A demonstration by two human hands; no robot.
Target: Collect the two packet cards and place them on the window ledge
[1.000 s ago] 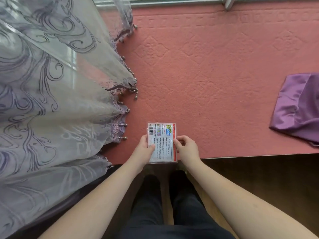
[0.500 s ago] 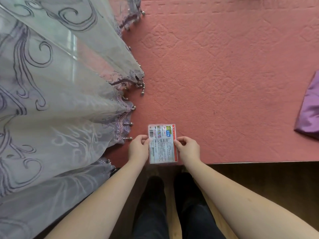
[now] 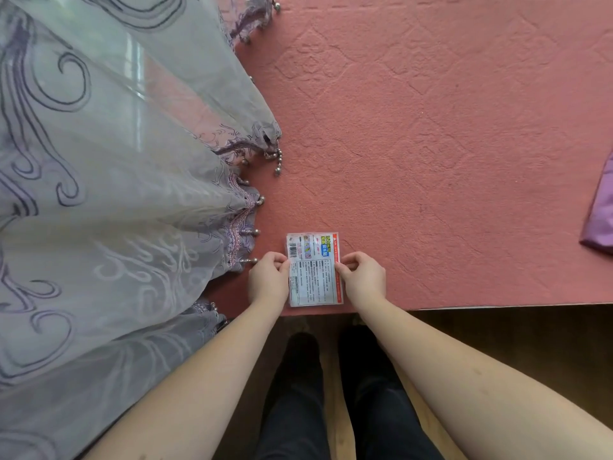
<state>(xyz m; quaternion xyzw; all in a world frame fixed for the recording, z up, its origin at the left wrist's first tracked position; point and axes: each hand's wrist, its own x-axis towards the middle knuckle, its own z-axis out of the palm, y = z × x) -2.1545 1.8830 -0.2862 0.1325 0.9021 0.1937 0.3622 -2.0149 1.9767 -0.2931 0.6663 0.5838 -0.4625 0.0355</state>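
A wide salmon-pink cover with a pressed diamond pattern (image 3: 431, 144) fills most of the view and lies over the window ledge, the surface in this scene. Its near edge runs across the lower part of the picture, and below it is a dark wooden floor (image 3: 497, 340). On the left a large sheer grey curtain (image 3: 116, 194) with purple swirl lines hangs over the cover; small metal beads hang along its hem (image 3: 278, 167). At the right border a piece of shiny purple fabric (image 3: 602, 214) lies on the cover, well apart from the hands. Two bare forearms come up from the bottom, and between them are legs in dark trousers (image 3: 331, 393).

The packet cards (image 3: 314, 269) lie flat on the cover, close to its near edge and just beside the curtain hem. They sit between the two hands. The left hand (image 3: 268, 280) pinches the left long edge with its fingertips, and the right hand (image 3: 362, 280) pinches the right long edge in the same way, so both hands are closed on the cards.

The cards look like one upright stack; I cannot tell how many there are. The top face is white with dense small print, a red stripe along the right side, a barcode at the upper left and colourful pictures at the top.
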